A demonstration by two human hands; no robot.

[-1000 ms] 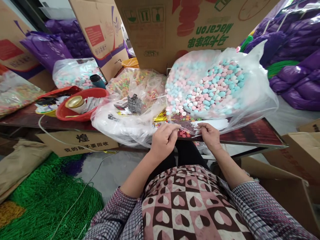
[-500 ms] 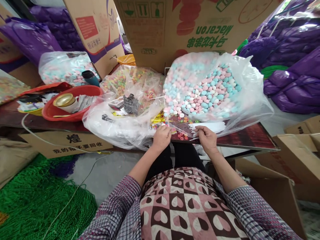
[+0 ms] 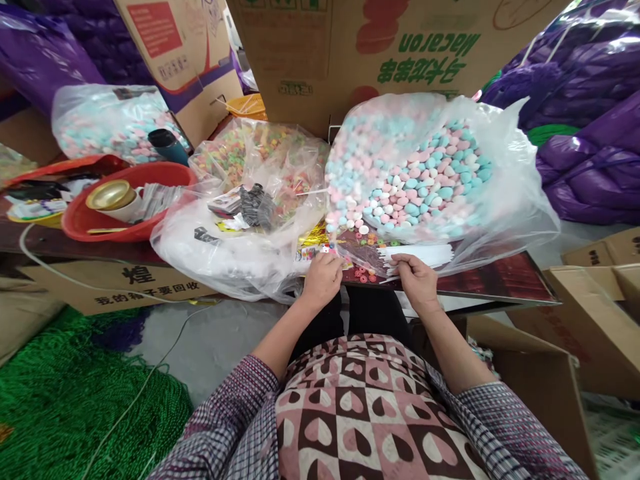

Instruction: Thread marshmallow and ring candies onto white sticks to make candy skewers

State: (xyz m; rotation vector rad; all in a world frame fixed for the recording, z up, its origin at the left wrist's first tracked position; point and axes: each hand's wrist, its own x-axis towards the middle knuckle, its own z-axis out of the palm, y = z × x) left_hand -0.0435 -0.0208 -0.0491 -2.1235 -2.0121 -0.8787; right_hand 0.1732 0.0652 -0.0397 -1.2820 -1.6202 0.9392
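Observation:
My left hand [image 3: 324,280] is closed at the table's front edge, its fingertips pressed together beside a small colourful printed packet [image 3: 306,253]; whatever they hold is too small to make out. To its right, my right hand [image 3: 419,281] is closed in a pinch at the left end of a stack of thin white sticks [image 3: 425,256]. A single white stick [image 3: 387,281] shows just under those fingertips. Between the hands lie small red and pink candy rings [image 3: 364,274]. Behind the sticks is a clear plastic bag of pink, blue and white candies [image 3: 430,173].
Left of my hands lies another clear bag [image 3: 210,257], with ring candies [image 3: 235,153] bagged behind. Farther left stand a red basin [image 3: 80,223] and a dark tumbler [image 3: 169,147]. A large carton [image 3: 300,60] rises behind the table. Open cartons [image 3: 530,380] stand at lower right.
The view has shifted slightly, so things at the left sit farther left. Both hands stay in nearly the same places, still closed.

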